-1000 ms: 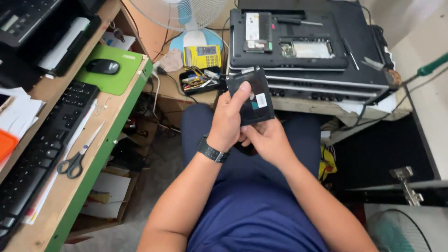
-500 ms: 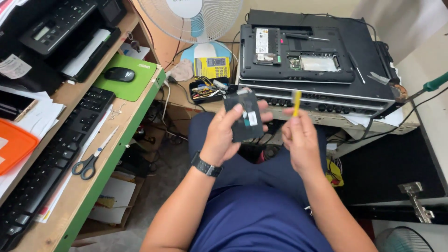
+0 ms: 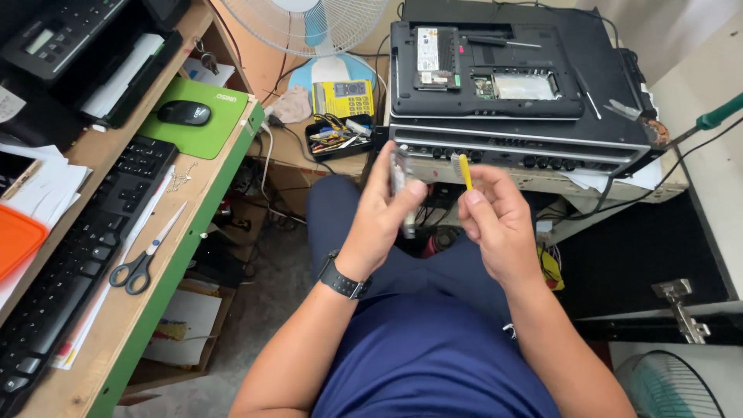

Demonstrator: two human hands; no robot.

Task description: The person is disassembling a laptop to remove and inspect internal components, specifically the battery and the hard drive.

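Open air lies over the lap at six o'clock. The opened black laptop [image 3: 495, 70] blocks twelve o'clock, the green-edged wooden counter [image 3: 193, 232] nine o'clock.

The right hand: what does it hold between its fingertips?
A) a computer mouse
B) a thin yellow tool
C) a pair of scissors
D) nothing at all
B: the right hand pinches a thin yellow tool upright at its fingertips, while the scissors and the mouse lie on the desk to the left.

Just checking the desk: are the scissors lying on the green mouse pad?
No, the scissors lie beside the keyboard, apart from the mouse pad.
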